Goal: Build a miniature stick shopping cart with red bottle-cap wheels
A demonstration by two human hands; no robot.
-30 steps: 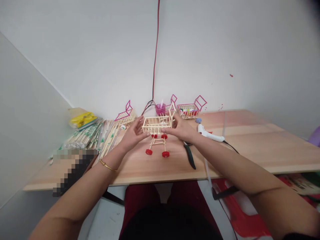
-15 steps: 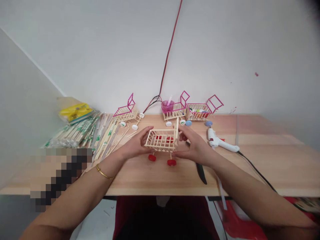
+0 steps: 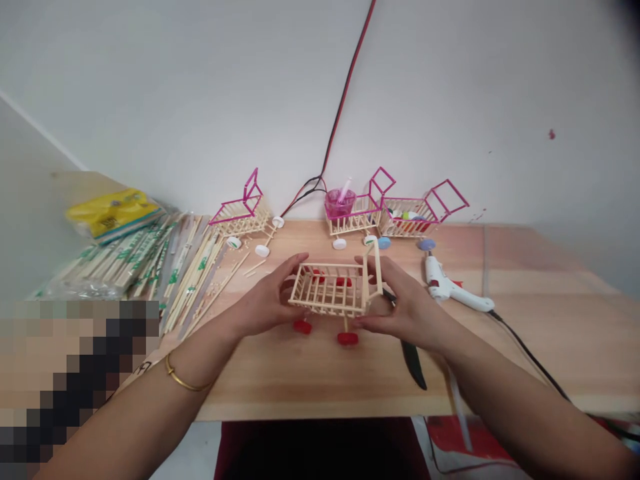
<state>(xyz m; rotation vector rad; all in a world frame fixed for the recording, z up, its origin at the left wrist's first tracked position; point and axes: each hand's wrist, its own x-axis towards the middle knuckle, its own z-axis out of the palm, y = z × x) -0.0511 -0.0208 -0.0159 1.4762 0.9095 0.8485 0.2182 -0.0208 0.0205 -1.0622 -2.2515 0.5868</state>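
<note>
Pale stick basket (image 3: 329, 308), upright over red-wheeled base (image 3: 347, 339)

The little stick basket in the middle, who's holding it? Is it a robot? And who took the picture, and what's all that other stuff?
No robot here: these are a person's own bare hands. The camera sits on that person's head, looking forward and down. The left hand and right hand hold the stick basket at its two ends, above red wheels. On the table are three carts with pink rims, lots of thin sticks on the left, and a white glue gun on the right.
</note>
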